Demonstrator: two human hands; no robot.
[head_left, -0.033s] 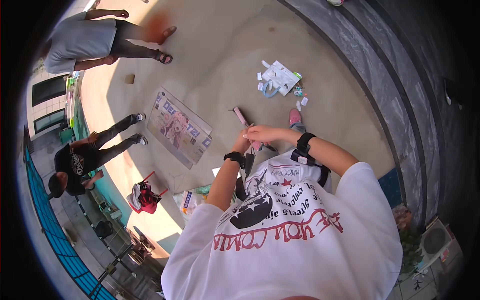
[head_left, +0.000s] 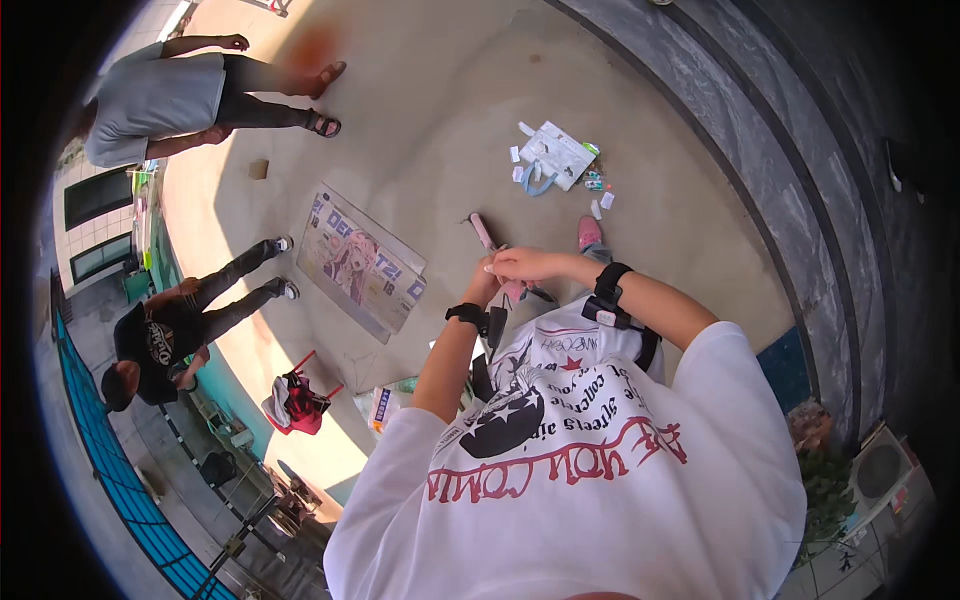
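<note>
Fingers (head_left: 497, 268): bent and drawn in close, the right hand (head_left: 528, 264) lapped over the left hand (head_left: 483, 282) — whether either grips anything, I cannot tell.
Pink rod (head_left: 482, 231): sticks out just beyond the fingers, its near end lost behind them.
Wrists: a black strap (head_left: 611, 283) on the right, a dark band (head_left: 467, 314) on the left, both nearer the body than the fingers.
Pink shoe (head_left: 590, 233): near, beyond the fingers and to their right.
Pale bag (head_left: 566, 157): flat on the floor (head_left: 450, 130), well beyond the fingers, blue handle toward them; small packets (head_left: 607, 200) lie beside it.
Printed sheet (head_left: 357, 262): on the floor, left of the fingers, with another sheet edge showing under it.
Packages (head_left: 384, 408): left of the fingers and nearer the body, partly blocked by the left forearm.
Red bundle (head_left: 296, 404): farther left, among red bars.
Bystanders: one in a grey shirt (head_left: 170, 100), one in a black shirt (head_left: 158, 340) — both far left of the fingers.
Grey steps (head_left: 770, 150): curve along the far right, well apart from the fingers.
</note>
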